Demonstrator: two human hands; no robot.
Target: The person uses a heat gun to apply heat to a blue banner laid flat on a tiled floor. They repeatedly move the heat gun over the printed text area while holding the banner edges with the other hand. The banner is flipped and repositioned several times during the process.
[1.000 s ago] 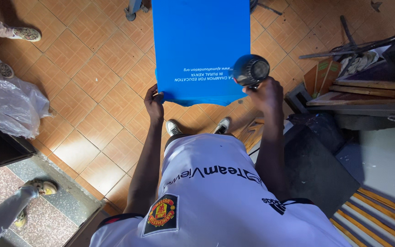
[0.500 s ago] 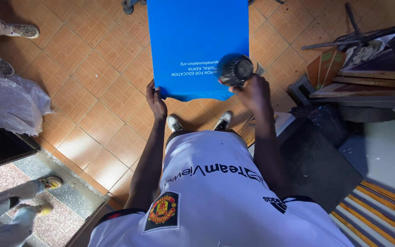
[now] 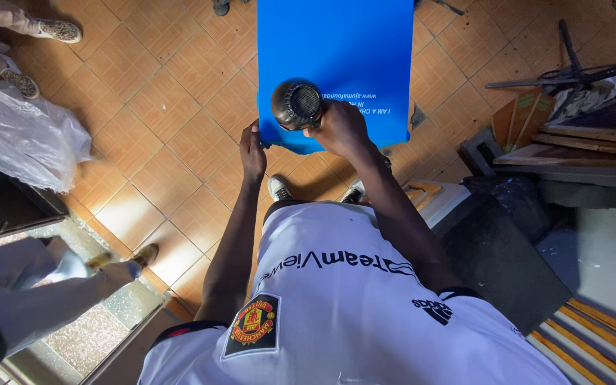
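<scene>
A large blue flat panel (image 3: 336, 50) with white print near its lower edge stands in front of me over the tiled floor. My left hand (image 3: 252, 151) grips its lower left corner. My right hand (image 3: 342, 128) holds a dark round-nosed tool (image 3: 296, 105), like a heat blower with a grilled end, against the panel's lower left part. My white shirt and both shoes show below the hands.
A clear plastic bag (image 3: 23, 139) lies at the left. Other people's feet and legs (image 3: 44, 28) show at top left and bottom left. Wood planks and scrap (image 3: 572, 135) pile up at right, beside a dark slab (image 3: 507, 249) and a striped mat (image 3: 600, 342).
My right hand has carried the dark tool leftward along the panel's lower edge, from its right corner to near the left corner. My left hand stays on the panel.
</scene>
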